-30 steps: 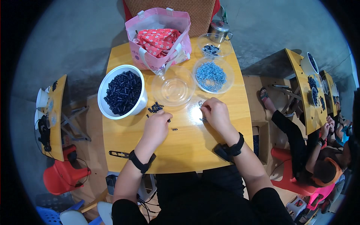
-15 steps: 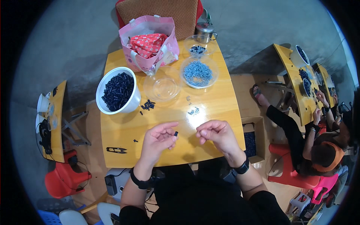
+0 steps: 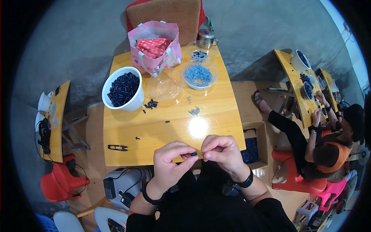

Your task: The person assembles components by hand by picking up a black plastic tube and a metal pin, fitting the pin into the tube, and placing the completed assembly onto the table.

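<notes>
My left hand [image 3: 172, 160] is over the table's near edge, thumb and forefinger pinching a small black plastic piece [image 3: 194, 154]. Close beside it my right hand [image 3: 225, 154] is closed in a pinch, fingertips almost touching that piece. A tiny item seems to be in the right fingertips, too small to name. One loose black piece [image 3: 167, 121] lies on the table beyond the left hand. Further off are a cluster of black pieces [image 3: 151, 104] and a little pile of small silvery pins [image 3: 194, 111].
A white tub [image 3: 139, 96] of black pieces stands at left, with thread snips [image 3: 117, 147] nearer. Behind are a clear bowl [image 3: 165, 84], a bowl of silvery pins [image 3: 199, 75] and a pink bag [image 3: 154, 58]. A cardboard box [image 3: 262, 149] sits at right; another person [image 3: 328, 154] works beyond.
Both hands have come closer together and nearer to my body, and the fingertips now almost meet. The loose black piece on the table has come into sight. The whole view has shifted slightly.
</notes>
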Tool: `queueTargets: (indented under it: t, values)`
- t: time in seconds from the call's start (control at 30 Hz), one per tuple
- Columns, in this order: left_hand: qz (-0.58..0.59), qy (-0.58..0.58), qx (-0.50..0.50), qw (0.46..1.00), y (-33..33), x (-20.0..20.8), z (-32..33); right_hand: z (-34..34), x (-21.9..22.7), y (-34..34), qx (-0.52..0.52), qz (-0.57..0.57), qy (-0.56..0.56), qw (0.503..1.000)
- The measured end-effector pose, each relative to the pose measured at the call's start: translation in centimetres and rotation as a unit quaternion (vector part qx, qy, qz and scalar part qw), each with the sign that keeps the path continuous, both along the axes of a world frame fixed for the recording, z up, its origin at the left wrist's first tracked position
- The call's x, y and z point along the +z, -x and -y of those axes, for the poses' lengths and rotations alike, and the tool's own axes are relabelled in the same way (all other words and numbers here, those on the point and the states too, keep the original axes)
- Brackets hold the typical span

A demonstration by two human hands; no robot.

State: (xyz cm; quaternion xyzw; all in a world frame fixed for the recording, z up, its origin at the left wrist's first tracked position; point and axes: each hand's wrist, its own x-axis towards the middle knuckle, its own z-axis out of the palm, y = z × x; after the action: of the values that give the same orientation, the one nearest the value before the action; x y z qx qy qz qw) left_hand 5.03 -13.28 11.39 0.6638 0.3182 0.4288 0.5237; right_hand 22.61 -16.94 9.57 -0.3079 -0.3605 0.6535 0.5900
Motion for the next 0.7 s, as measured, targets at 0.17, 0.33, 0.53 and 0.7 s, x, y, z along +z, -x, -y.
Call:
queueTargets:
  t: [0.17,0.33,0.53,0.7]
  values:
    - [-0.060,-0.108,0.042,0.992,0.2,0.5,0.8,0.1,0.1,0.6,0.021,0.051,-0.030,0.998]
    - [-0.072,-0.109,0.062,0.989,1.1,-0.5,1.2,0.0,0.1,1.1,0.029,0.144,-0.049,0.988]
    - [-0.062,-0.109,0.098,0.987,2.1,-2.3,1.6,-1.0,-0.3,2.1,0.085,0.170,-0.013,0.982]
    - [-0.070,-0.141,0.107,0.982,3.2,-4.4,1.3,-2.2,-1.8,2.8,0.158,0.113,0.112,0.975]
